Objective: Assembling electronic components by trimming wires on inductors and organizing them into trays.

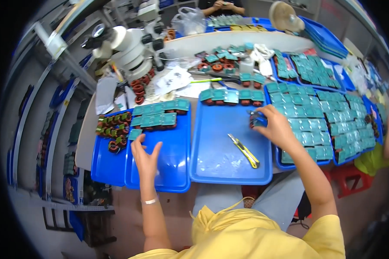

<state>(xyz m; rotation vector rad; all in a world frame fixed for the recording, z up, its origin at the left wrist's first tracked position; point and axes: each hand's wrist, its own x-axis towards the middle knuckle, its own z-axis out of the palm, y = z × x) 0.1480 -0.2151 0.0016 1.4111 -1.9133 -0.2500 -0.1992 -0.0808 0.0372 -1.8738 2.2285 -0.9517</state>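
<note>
My left hand is over a blue tray, thumb spread away from the fingers. Its fingertips are at a single teal-topped coil block; whether they touch it I cannot tell. Rows of similar teal-topped blocks fill the tray's far end. On the right, my right hand pinches a small dark piece with reddish parts, partly hidden by the fingers, above the right edge of the middle blue tray. A yellow utility knife lies in that tray with its blade end pointing away from me.
Bare copper-red and green coils occupy a tray at far left. Trays full of teal-topped blocks stand on the right. Behind are a white microscope, papers, a green pen and dark-handled pliers. Another person's hands show beyond the partition.
</note>
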